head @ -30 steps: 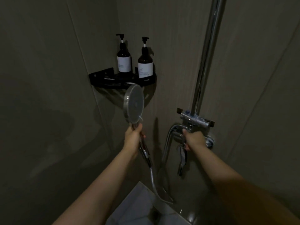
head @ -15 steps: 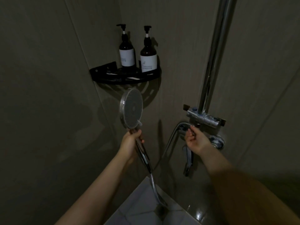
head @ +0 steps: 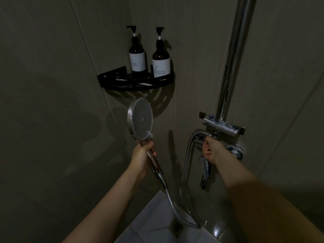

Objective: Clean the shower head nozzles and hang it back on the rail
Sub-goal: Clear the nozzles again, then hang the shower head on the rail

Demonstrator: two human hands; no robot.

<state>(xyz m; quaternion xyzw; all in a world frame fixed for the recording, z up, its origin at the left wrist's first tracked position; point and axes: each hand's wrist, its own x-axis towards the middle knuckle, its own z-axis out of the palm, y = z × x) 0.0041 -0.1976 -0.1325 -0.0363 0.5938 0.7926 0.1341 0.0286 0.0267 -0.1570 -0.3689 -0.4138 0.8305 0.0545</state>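
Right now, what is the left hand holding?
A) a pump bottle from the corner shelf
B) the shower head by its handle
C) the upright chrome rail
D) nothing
B: the left hand grips the handle just below the round shower head, well below the shelf.

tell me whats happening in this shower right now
A person stands in a dim shower corner. Their left hand grips the handle of a chrome shower head, held upright with its nozzle face turned to the right, hose trailing down. Their right hand is curled around a control under the mixer valve at the foot of the rail. The head is off the rail. No water is visibly running. Two pump bottles stand on a black corner shelf.
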